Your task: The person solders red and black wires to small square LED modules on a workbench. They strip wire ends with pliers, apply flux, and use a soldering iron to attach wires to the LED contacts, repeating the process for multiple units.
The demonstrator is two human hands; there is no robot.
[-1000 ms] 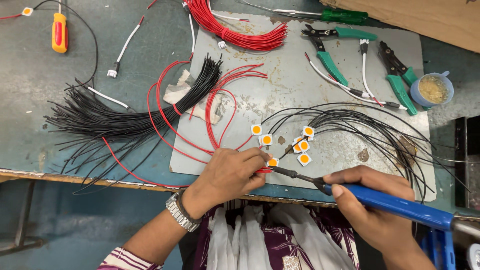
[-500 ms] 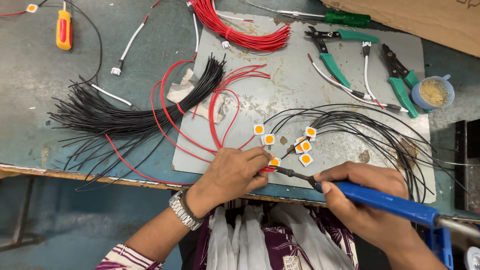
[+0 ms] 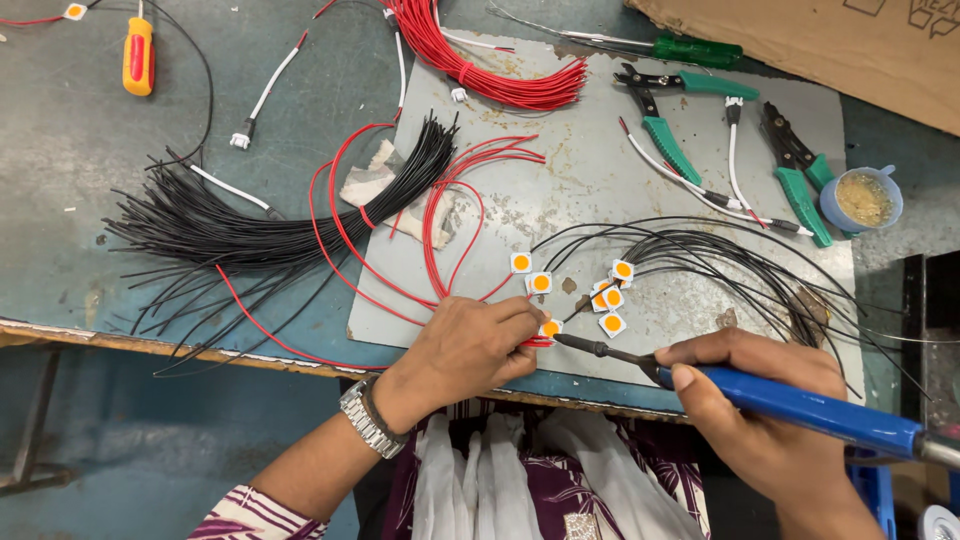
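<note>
A small square LED chip (image 3: 550, 328) sits at the near edge of a grey metal sheet (image 3: 600, 180), pinched with a red wire (image 3: 440, 230) by the left hand (image 3: 470, 350). The right hand (image 3: 760, 400), fingers wrapped tight, holds a blue soldering iron (image 3: 800, 405) to it. A small blue cup (image 3: 862, 200) of yellowish paste stands by green-handled pliers (image 3: 800, 170).

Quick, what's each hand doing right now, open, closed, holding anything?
Left hand: closed, pinching a red wire at a small LED chip.
Right hand: closed on the blue soldering iron.
</note>
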